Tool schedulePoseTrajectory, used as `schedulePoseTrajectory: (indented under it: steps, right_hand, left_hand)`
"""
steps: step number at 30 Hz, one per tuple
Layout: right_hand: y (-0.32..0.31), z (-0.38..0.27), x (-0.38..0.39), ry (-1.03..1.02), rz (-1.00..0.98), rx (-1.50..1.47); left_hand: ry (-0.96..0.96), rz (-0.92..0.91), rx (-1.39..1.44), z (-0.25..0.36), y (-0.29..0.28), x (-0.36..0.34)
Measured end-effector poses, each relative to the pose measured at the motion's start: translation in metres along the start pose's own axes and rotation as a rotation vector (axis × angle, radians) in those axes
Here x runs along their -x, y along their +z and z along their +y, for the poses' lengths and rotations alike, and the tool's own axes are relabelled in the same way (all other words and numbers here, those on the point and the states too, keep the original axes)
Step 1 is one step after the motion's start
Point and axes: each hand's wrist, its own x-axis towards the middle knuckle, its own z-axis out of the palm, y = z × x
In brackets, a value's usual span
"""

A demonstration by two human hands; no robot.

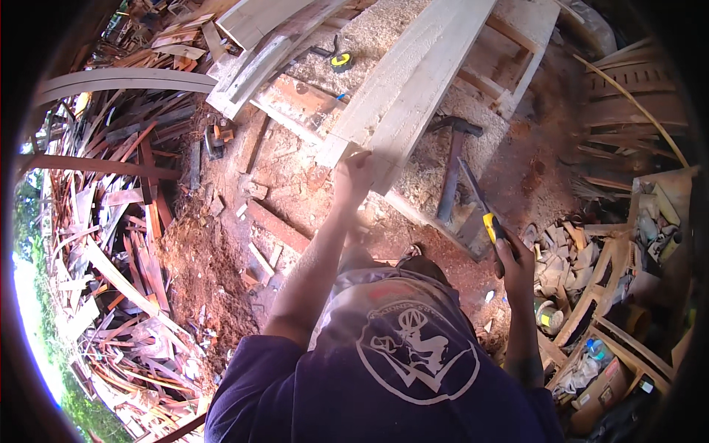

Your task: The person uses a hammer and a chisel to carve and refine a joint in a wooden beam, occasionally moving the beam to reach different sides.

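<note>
I noted the left hand (353, 176) gripping the near end of the pale plank (413, 81) to steady it, while the right hand (515, 260) clenched a yellow-handled saw (480, 207) beside it, blade angled clear.

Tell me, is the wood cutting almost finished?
Some looks done: sawdust covers the bench and offcuts lie on the ground. In hand now: the left hand grips the end of the pale planks, and the right hand holds a handsaw by its yellow handle, blade off the wood. No cut shows at that end, so sawing probably remains.
</note>
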Motion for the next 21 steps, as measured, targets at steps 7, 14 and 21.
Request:
schedulePoseTrajectory:
  steps: [7, 14, 21]
  right_hand:
    - [0.031, -0.005, -0.005, 0.105, -0.034, -0.212]
    - [0.070, -0.026, -0.012, 0.074, 0.005, -0.220]
    - [0.108, -0.082, -0.021, 0.087, 0.085, 0.169]
  left_hand:
    - [0.172, 0.117, 0.171, 0.001, -0.008, 0.032]
    - [0.030, -0.024, 0.352, -0.024, -0.019, 0.023]
    - [0.277, -0.115, 0.258, -0.039, -0.015, 0.005]
